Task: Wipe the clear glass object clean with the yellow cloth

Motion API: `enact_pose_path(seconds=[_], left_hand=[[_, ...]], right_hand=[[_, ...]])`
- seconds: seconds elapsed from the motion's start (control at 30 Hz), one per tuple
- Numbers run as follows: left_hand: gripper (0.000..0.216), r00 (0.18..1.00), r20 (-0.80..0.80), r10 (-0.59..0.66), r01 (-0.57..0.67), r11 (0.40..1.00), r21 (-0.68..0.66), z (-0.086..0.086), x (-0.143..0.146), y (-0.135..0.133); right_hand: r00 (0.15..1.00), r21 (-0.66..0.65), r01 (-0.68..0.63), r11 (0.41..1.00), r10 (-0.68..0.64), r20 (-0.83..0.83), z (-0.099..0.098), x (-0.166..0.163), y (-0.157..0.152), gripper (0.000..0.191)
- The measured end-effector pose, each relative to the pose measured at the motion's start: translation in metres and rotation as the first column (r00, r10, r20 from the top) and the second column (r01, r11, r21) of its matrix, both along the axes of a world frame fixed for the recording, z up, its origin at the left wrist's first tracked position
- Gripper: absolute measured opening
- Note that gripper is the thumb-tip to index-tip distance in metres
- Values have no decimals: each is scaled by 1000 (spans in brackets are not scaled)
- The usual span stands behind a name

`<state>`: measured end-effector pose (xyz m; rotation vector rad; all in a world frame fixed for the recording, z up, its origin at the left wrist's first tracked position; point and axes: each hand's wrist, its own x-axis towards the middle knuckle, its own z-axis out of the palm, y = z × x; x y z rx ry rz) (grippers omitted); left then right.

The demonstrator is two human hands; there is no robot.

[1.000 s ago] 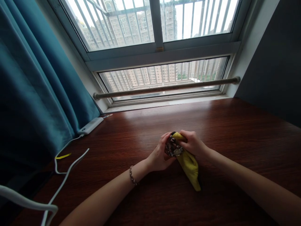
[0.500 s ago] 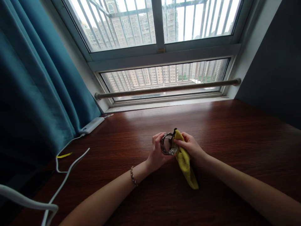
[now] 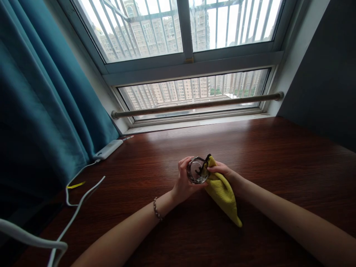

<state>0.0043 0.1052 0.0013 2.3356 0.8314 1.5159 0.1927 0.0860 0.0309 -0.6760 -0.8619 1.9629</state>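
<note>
Fingers of my left hand (image 3: 184, 181) wrap round a clear faceted glass vessel (image 3: 197, 170), perhaps an ashtray or cup, its round opening tilted towards me. My right hand (image 3: 224, 172) pinches a yellow cloth (image 3: 224, 194) with a dark edge, right against the glass's right side. The cloth's dark trim lies at the rim, and a dark curved shape shows through the glass. The rest of the cloth hangs down below my right hand over the table. A bracelet circles my left wrist.
Beneath my hands is a reddish-brown wooden tabletop (image 3: 155, 155). A white power strip (image 3: 108, 149) and white cables (image 3: 80, 207) lie at the left, beside a blue curtain (image 3: 55, 89). At the back, a metal rail (image 3: 197, 105) crosses in front of the window.
The glass has turned a little, its opening facing me more. The cloth has spread wider and its hanging end has swung to the right. Both hands keep their hold.
</note>
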Motion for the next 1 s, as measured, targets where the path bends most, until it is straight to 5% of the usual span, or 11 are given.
enact_pose_path(seconds=[0.17, 0.4, 0.7, 0.77, 0.87, 1.0], left_hand=[[98, 997, 64, 35, -29, 996, -85, -2, 2, 1], [89, 996, 37, 86, -80, 986, -146, -1, 8, -1], [88, 999, -1, 47, -47, 996, 75, -3, 4, 0], [87, 999, -27, 21, -17, 992, 126, -4, 2, -1], [87, 995, -99, -33, 50, 984, 173, 0, 1, -4], [86, 972, -219, -87, 129, 974, 184, 9, 3, -11]], right_hand=[[995, -21, 91, 996, -90, 31, 3, -6, -8, 31], [919, -4, 392, 920, -391, 54, 2, -18, -10, 37], [929, 142, 243, 960, -272, 252, -12, -16, -10, 40], [869, 265, 192, 945, -289, 401, -12, -16, -12, 40], [673, 487, 118, 865, -430, 601, -9, -16, -16, 39], [494, 609, 56, 791, -552, 671, -3, -9, -13, 32]])
